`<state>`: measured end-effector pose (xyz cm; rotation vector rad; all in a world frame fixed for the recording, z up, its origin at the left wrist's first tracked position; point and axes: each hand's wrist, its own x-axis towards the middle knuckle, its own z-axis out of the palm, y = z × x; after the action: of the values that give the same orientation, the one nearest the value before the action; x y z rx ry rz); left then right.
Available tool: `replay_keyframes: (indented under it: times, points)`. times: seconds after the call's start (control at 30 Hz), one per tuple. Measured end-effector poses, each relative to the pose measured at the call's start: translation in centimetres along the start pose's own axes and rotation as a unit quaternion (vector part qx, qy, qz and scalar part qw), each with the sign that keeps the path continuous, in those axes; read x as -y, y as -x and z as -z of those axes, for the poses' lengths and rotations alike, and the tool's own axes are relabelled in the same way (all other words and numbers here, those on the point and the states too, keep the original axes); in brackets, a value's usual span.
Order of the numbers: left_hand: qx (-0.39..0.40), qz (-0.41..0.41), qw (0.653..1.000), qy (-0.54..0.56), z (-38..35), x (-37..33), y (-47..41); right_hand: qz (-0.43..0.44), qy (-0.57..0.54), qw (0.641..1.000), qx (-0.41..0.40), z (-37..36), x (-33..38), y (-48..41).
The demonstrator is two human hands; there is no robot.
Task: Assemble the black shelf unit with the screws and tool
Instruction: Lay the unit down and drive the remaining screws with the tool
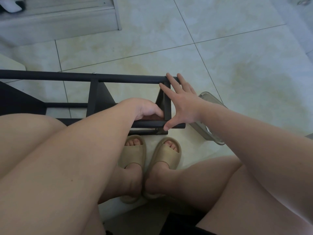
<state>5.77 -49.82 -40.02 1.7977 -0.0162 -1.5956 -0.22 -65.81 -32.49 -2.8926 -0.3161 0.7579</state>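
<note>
Lying on its side on the tiled floor [220,65], just ahead of the seated person's feet: one black shelf unit [128,78].

- Orientation: the long axis runs left to right across the view. The far rail and near rail [177,125] are roughly parallel, with short cross-pieces between them. The unit's right end sits at the hands.
- Cut off or hidden: the left end runs out of the picture. A thigh and the left forearm cover much of the near side.
- Right hand [182,103]: fingers [171,80] straight and spread apart, laid flat over the end cross-piece, tips reaching the far rail. The thumb tip touches the near rail.
- Left hand [147,110]: set just inside the near rail, beside the end cross-piece. Its fingers are curled, but the tips are in shadow behind the rail, and I cannot tell what they clamp.
- Small pale spot [93,73] on top of the far rail: possibly a screw head, too small to be sure.
- Clear plastic container [210,100]: on the floor just right of the unit, partly behind the right forearm.
- Beige slippers [135,150]: on both feet, near the near rail.
- Pale furniture base [59,22]: upper left, well apart.
</note>
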Motion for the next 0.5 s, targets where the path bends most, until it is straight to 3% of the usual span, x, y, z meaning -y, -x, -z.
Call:
replay_keyframes:
  times: [0.27,0.5]
  points:
    - [0.025,-0.016,0.999,0.039,0.32,0.30,-0.23,0.000,-0.003,1.000,0.003,-0.05,-0.06,-0.09]
    - [0.008,-0.005,1.000,0.008,0.27,0.43,-0.44,0.000,-0.004,1.000,0.003,-0.07,-0.03,-0.09]
